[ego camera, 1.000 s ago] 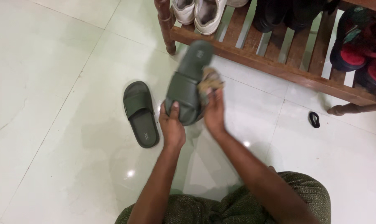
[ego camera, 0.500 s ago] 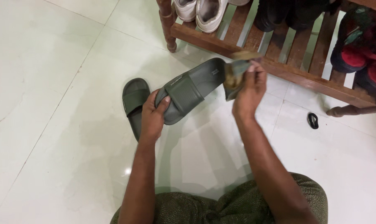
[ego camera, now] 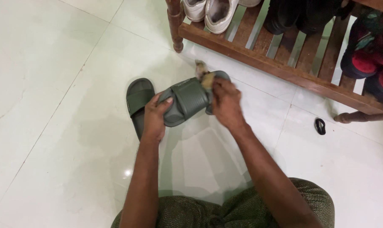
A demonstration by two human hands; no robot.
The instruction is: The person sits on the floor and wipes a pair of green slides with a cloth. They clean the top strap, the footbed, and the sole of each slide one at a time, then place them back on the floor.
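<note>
My left hand (ego camera: 154, 118) grips the toe end of a dark green slide sandal (ego camera: 186, 100) held above the floor, thumb on its strap. My right hand (ego camera: 226, 103) presses a crumpled tan cloth (ego camera: 204, 76) against the sandal's footbed near the heel. The matching green sandal (ego camera: 136, 99) lies flat on the pale tiled floor, partly hidden behind my left hand.
A wooden slatted shoe rack (ego camera: 280, 67) stands across the top right, holding white sneakers (ego camera: 212, 8), black shoes (ego camera: 292, 14) and red-and-black footwear (ego camera: 368, 55). A small black object (ego camera: 320, 126) lies on the tiles by the rack's right leg. My green-clad lap (ego camera: 242, 211) fills the bottom.
The held sandal has turned from nearly upright to lying sideways. My right hand swung out to the heel end with the cloth, then came back onto the footbed.
</note>
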